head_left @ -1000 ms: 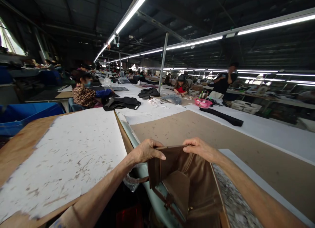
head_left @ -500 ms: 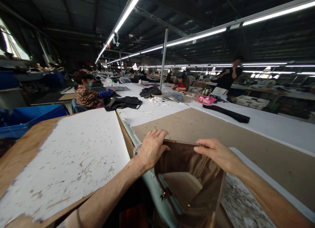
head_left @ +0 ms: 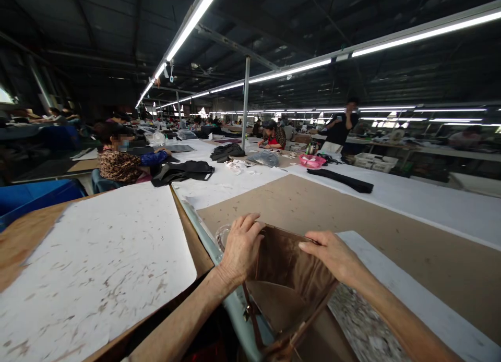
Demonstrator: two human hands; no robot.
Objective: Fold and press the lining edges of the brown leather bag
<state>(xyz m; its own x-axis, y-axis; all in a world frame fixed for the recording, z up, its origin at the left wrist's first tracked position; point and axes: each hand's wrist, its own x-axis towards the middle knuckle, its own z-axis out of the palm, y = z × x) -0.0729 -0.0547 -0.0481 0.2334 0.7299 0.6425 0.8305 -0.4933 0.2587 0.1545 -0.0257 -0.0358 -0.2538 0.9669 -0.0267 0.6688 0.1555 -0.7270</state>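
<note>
A brown bag [head_left: 287,284] with a satin-like lining stands open at the near edge of the table. My left hand [head_left: 240,247] grips its left rim, fingers curled over the top edge. At the right rim my right hand [head_left: 332,255] pinches the upper edge. The bag's mouth is held wide between both hands, and a strap with a metal buckle [head_left: 249,314] hangs at its lower left. A clear plastic piece [head_left: 222,236] shows just behind my left hand.
A brown cardboard sheet [head_left: 352,216] lies under the bag. A white stained sheet [head_left: 97,257] covers the left table. Farther off are black fabric pieces [head_left: 183,170], a long black strip [head_left: 340,179], a pink basket [head_left: 312,160], a blue bin [head_left: 31,195], seated workers and a standing person.
My left hand shifted from pinching the rim to wrapping over it. The bag's mouth has been pulled wider and lower. My view turned slightly right.
</note>
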